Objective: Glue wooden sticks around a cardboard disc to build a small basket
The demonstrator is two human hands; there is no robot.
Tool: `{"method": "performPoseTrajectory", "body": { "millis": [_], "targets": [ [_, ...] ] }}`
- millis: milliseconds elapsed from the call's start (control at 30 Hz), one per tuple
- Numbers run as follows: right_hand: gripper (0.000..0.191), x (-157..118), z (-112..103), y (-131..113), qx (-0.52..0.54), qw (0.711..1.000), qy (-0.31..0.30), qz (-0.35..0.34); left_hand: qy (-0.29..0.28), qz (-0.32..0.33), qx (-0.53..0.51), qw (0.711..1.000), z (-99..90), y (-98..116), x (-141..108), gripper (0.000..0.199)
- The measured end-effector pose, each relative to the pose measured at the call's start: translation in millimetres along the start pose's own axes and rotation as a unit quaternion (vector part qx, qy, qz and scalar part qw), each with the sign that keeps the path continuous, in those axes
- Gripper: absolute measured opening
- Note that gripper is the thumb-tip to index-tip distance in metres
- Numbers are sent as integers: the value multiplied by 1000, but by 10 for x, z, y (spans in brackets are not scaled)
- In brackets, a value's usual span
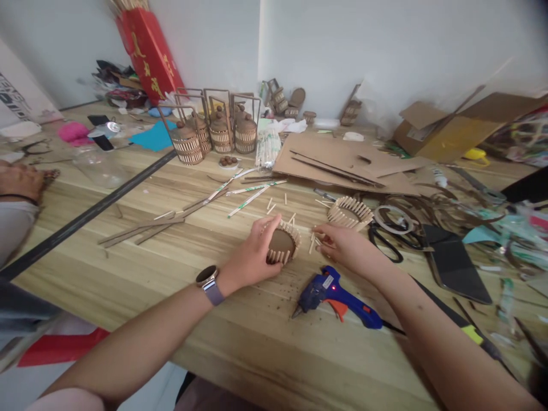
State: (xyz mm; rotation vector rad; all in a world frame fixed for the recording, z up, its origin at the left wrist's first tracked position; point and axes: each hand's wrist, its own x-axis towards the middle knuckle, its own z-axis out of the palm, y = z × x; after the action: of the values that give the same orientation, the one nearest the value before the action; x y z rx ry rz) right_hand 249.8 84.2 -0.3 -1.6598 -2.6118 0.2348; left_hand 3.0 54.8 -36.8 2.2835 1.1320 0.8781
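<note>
My left hand (252, 254) is curved around the near left side of a small round basket (295, 240) on the table, thumb and fingers against its wall. The basket has a brown disc base with short pale sticks standing around its rim. My right hand (338, 242) is low over the table to the right, its thumb and forefinger apart beside loose short wooden sticks (312, 244). Just beyond that hand stands a second stick-rimmed basket (349, 212). Nearer me lies a blue glue gun (338, 297), its red light lit and nozzle pointing left.
Finished lidded baskets with tall handles (222, 134) stand at the back. Cardboard sheets (334, 160), brown strips (149, 225) and paper-wrapped sticks (252, 197) lie about. Scissors (385, 242), a phone (456, 262) and scraps crowd the right. Another person's hand (21, 181) rests at far left.
</note>
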Motion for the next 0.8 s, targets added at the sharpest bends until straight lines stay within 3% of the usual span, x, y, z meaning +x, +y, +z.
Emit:
{"method": "performPoseTrajectory", "body": {
  "millis": [200, 500, 667, 800],
  "targets": [
    [29, -38, -26, -2, 10, 999, -21, 49, -4, -2, -1, 1000, -8, 8, 4, 106],
    [17, -54, -60, -22, 16, 999, -32, 33, -10, -6, -8, 1000, -10, -2, 2, 104],
    [16, -125, -219, -32, 41, 998, 23, 36, -13, -14, -4, 1000, -23, 10, -2, 102],
    [13, -227, -392, -181, 170, 982, 73, -28, -15, -22, -2, 1000, -28, 25, 1, 99]
  ]
}}
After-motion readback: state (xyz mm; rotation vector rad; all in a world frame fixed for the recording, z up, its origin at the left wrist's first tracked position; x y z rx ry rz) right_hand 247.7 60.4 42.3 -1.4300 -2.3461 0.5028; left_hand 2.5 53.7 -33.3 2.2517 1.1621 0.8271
